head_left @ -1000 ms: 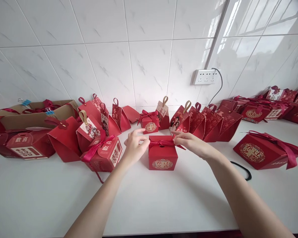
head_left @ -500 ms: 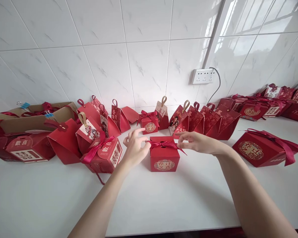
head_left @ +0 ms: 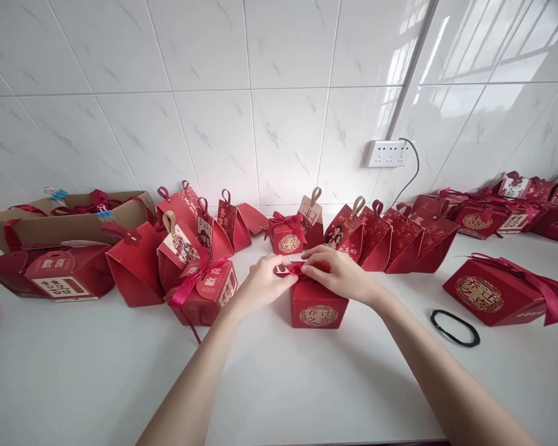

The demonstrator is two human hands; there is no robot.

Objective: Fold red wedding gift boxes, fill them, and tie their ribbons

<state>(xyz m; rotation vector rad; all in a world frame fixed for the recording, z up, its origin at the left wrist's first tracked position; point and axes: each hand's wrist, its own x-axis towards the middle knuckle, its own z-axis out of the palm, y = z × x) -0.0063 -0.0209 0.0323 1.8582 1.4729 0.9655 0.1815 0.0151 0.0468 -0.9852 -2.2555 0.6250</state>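
A small red gift box (head_left: 318,308) with a round gold emblem stands in front of me on the white table. Above its top, my left hand (head_left: 268,280) pinches the dark red ribbon (head_left: 296,269) from the left side. My right hand (head_left: 337,272) grips the same ribbon from the right, its fingers curled over the box top. The fingertips of both hands nearly meet at the ribbon's middle, and the fingers hide part of it. Just behind the hands is a smaller red box with a tied bow (head_left: 287,234).
On the left stand several red boxes, a ribboned box (head_left: 204,291) and a brown open carton (head_left: 74,214). A larger ribboned box (head_left: 488,291) and a black elastic loop (head_left: 456,328) lie right. Behind are a tiled wall and a power socket (head_left: 388,153).
My hands have come together at the ribbon's middle; before, they were apart at its two ends. The view has shifted, and the black loop, formerly covered by my right arm, now shows.
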